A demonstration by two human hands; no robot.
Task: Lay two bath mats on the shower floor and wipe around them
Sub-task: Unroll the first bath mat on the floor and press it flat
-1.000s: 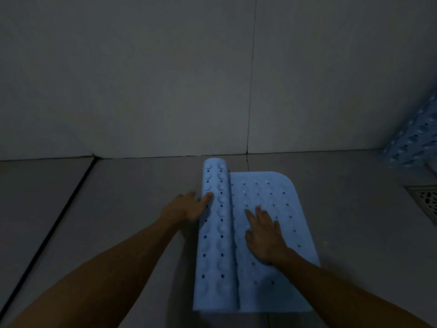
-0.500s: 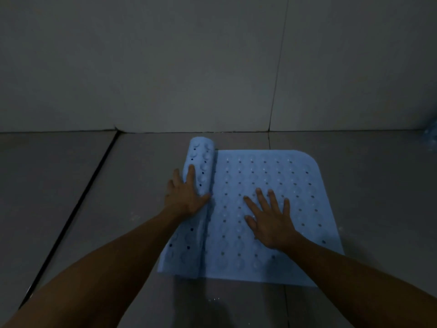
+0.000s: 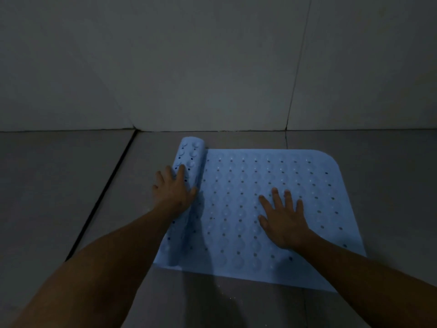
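While the right hand (image 3: pixel 285 221) lies spread on the mat (image 3: pixel 272 185), the left hand (image 3: pixel 172 188), flat, touches its roll (image 3: pixel 189 162).

no legible text, perhaps dimness

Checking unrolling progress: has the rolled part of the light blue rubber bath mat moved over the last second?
Yes. The roll moved left, toward the dark floor joint.

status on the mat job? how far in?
Done: most of the blue bath mat lies flat on the tiled floor. In hand: the left hand rests on the rolled part at its left edge, while the right hand presses the flat part. Left: unrolling the rest, a second mat (none in view), and wiping; no cloth visible.
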